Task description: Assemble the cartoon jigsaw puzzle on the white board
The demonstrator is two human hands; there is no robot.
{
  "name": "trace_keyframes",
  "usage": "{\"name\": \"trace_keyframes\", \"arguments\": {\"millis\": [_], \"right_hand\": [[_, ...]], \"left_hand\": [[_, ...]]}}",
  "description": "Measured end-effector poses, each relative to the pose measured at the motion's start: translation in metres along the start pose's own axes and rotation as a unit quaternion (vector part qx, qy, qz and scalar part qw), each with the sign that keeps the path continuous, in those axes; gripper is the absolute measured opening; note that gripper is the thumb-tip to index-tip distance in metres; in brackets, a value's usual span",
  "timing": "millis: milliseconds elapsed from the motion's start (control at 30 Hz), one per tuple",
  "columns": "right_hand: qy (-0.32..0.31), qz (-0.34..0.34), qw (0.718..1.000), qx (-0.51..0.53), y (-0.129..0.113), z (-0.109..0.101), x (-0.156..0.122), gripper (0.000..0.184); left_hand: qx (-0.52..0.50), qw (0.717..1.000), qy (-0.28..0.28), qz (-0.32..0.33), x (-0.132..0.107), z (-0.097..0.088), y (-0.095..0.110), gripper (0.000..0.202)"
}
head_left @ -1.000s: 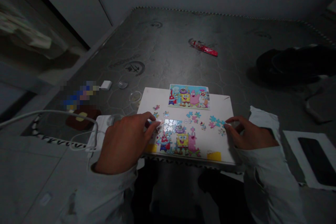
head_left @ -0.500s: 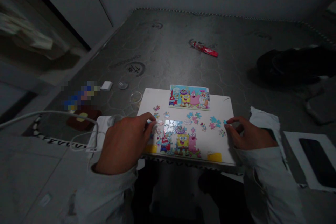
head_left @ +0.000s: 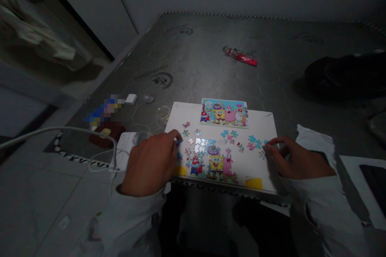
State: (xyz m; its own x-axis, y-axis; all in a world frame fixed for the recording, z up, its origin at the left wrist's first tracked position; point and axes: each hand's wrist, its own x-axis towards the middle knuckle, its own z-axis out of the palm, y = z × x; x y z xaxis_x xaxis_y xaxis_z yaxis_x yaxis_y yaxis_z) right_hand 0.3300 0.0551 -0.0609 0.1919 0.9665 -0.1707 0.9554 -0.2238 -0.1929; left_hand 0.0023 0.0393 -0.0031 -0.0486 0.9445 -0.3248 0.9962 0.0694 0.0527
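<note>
A partly joined jigsaw puzzle (head_left: pixel 216 162) of cartoon figures lies on a white board (head_left: pixel 208 131) in front of me. My left hand (head_left: pixel 153 162) is at the board's left edge, thumb and fingers closed on a small puzzle piece (head_left: pixel 177 140) of which only a bit shows. At the right edge, my right hand (head_left: pixel 294 156) pinches a blue puzzle piece (head_left: pixel 265 143) between thumb and forefinger. Loose pieces (head_left: pixel 255 142) are scattered left and right of the joined part. Behind them lies the picture card (head_left: pixel 223 113) with the same figures.
Left of the board are a white charger with cable (head_left: pixel 124 148), a brown box (head_left: pixel 107 134) and clear round lids (head_left: pixel 163 112). A red wrapper (head_left: pixel 241 57) lies farther back. On the right are a crumpled tissue (head_left: pixel 315 140), a dark phone (head_left: pixel 375 184) and a black bag (head_left: pixel 346 74).
The view has turned slightly left, so everything sits farther right in the picture. A piece now shows at my left fingertips. My right hand stays at the board's right edge.
</note>
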Motion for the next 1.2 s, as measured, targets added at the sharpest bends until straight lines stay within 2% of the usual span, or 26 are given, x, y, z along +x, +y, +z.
{"name": "trace_keyframes", "arguments": {"millis": [267,667,900,1200], "right_hand": [[0.014,-0.021,1.000,0.000,-0.001,-0.001,-0.002,0.040],[0.014,-0.031,0.999,0.007,-0.002,-0.006,-0.004,0.042],[0.012,-0.040,0.999,0.006,0.001,-0.003,-0.002,0.044],[-0.019,-0.023,1.000,0.004,-0.008,-0.003,-0.006,0.034]], "left_hand": [[-0.010,0.999,0.010,-0.034,0.001,-0.003,0.005,0.036],[-0.005,0.993,0.019,-0.114,0.003,0.000,-0.009,0.043],[-0.024,0.996,0.015,-0.090,0.006,0.006,-0.011,0.035],[-0.045,0.997,0.007,-0.064,0.008,0.007,-0.015,0.032]]}}
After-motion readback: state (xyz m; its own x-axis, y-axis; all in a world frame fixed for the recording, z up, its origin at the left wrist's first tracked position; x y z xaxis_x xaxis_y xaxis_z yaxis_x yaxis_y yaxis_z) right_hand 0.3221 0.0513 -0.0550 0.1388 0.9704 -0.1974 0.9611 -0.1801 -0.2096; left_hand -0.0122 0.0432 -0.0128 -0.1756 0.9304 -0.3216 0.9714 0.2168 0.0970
